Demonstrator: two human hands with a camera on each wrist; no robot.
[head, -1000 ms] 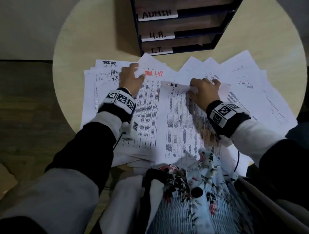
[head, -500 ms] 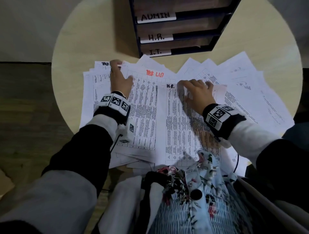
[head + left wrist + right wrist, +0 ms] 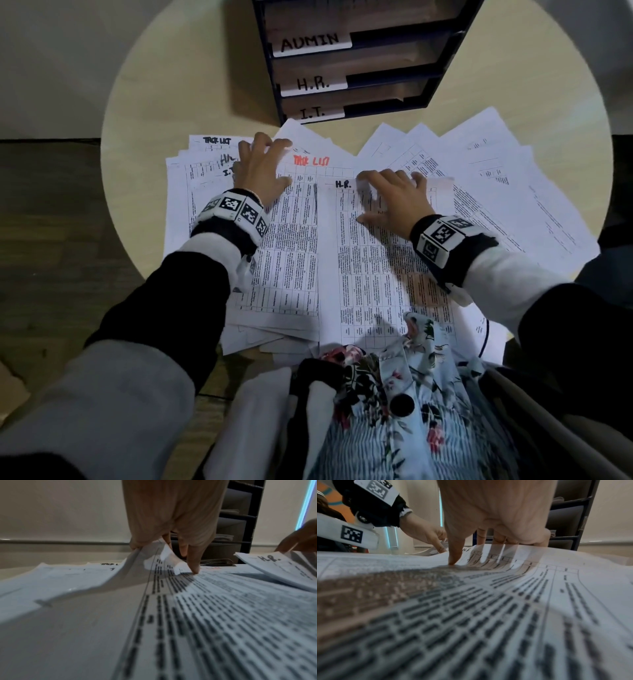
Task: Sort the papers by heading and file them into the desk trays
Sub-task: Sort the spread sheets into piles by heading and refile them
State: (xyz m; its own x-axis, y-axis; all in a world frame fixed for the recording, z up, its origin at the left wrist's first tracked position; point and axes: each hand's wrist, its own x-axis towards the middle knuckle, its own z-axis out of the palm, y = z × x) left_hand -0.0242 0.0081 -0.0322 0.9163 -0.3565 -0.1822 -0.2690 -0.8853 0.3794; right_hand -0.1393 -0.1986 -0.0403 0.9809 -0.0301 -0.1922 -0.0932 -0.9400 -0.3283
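Printed sheets are fanned across the round table (image 3: 178, 99). A dark tray rack (image 3: 442, 65) at the back carries the labels ADMIN (image 3: 311, 42), H.R. (image 3: 313, 84) and I.T. (image 3: 312, 113). My left hand (image 3: 260, 169) pinches the raised top corner of a sheet (image 3: 120, 577) beside the red TASK LIST heading (image 3: 311, 160). My right hand (image 3: 392, 197) grips the top edge of the sheet headed H.R. (image 3: 363, 274). Its thumb (image 3: 454, 555) presses on the face and its fingers show through from behind.
More sheets (image 3: 534, 205) spread to the right, reaching the table's edge, and some (image 3: 212, 150) with black headings lie at the far left. The lower sheet ends overhang the near edge at my floral shirt (image 3: 394, 394). Floor (image 3: 51, 240) lies to the left.
My left hand went left along the sheet tops, then came back right and lifted a corner. My right hand stayed at the H.R. sheet's top edge, which it flattened and took hold of again.
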